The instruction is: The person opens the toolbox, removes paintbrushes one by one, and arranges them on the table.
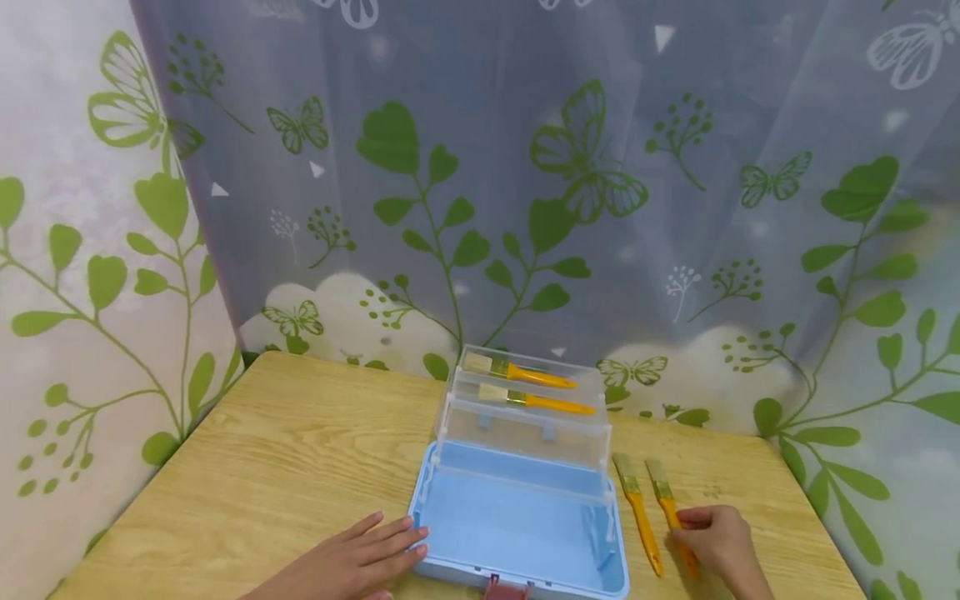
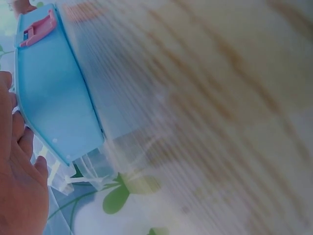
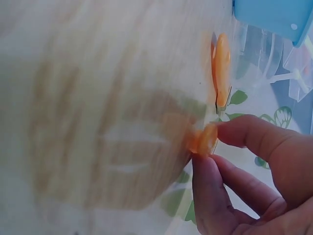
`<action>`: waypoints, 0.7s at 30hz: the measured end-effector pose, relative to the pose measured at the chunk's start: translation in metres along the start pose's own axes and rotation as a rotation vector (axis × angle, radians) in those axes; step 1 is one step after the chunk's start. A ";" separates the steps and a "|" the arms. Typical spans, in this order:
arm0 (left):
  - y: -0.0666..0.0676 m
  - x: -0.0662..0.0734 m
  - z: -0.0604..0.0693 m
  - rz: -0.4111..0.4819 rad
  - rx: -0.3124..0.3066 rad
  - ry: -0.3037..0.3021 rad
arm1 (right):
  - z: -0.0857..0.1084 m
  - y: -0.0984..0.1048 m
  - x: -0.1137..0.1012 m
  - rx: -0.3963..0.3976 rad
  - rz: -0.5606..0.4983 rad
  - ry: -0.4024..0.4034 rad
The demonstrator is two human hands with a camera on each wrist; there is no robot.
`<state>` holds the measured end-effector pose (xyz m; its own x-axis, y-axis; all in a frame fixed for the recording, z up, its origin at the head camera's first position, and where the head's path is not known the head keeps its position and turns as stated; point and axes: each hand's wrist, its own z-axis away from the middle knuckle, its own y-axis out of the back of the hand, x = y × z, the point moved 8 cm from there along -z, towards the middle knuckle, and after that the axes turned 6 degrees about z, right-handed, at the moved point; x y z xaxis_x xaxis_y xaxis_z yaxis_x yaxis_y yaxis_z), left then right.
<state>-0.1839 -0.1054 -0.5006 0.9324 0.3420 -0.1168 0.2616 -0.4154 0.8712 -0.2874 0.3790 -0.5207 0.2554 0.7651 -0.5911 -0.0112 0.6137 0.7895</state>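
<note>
A blue plastic box stands with its clear tiered trays raised at the back. My left hand rests its outstretched fingers on the box's left rim; the left wrist view has these fingers along the blue side. To the right of the box, my right hand pinches the orange handle of a paintbrush between thumb and fingers. The right wrist view shows the handle's end in that pinch. Just left of it, a second paintbrush lies on the table.
Two more paintbrushes, an upper one and a lower one, lie in the raised trays. A pink latch sits on the box's front. The wood-grain table meets a leaf-patterned curtain behind.
</note>
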 end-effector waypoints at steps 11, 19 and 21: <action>0.001 0.001 0.000 0.000 -0.007 0.000 | 0.000 -0.002 -0.004 0.020 0.032 0.016; 0.000 0.001 -0.001 0.009 -0.013 -0.007 | 0.000 -0.003 0.002 -0.010 0.028 -0.005; 0.000 0.000 -0.002 0.004 -0.010 -0.003 | 0.000 -0.002 0.002 -0.002 0.032 -0.006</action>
<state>-0.1841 -0.1037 -0.4998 0.9341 0.3380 -0.1150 0.2555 -0.4078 0.8766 -0.2867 0.3795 -0.5232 0.2606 0.7832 -0.5645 -0.0210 0.5892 0.8077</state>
